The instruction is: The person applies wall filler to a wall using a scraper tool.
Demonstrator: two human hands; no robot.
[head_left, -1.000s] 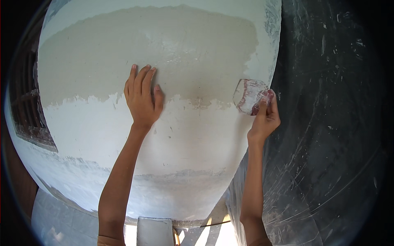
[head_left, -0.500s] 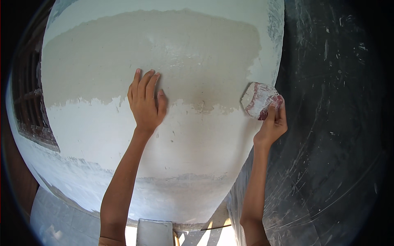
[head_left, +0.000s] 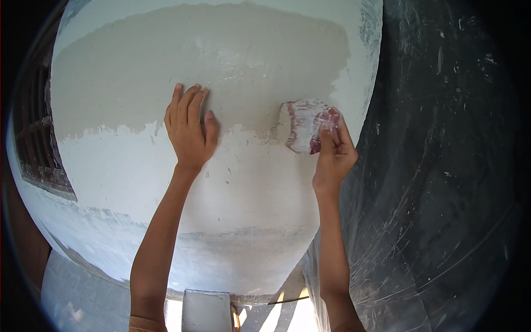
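Observation:
My right hand (head_left: 336,152) pinches a flat red putty spreader (head_left: 304,126) by its right side, thumb on the near face. White putty is smeared over much of it. Its pale left edge is at or close to the white wall (head_left: 260,191), by the ragged lower border of a damp grey-beige putty patch (head_left: 138,77). Whether that edge touches cannot be told. To the left, my left hand (head_left: 191,130) rests with fingers spread, fingertips over the patch and palm near its lower border. Nothing is in it.
A dark barred window (head_left: 41,130) opens in the wall at the far left. Dark plastic sheeting (head_left: 442,166) hangs along the right, past the wall's edge. Below, between my forearms, is a grey rectangular thing (head_left: 207,311). Sunlit strips lie beside it.
My right hand has moved left with the putty spreader, from the wall's right edge inward over the patch's lower border. My left hand keeps its place on the wall; the view has shifted slightly.

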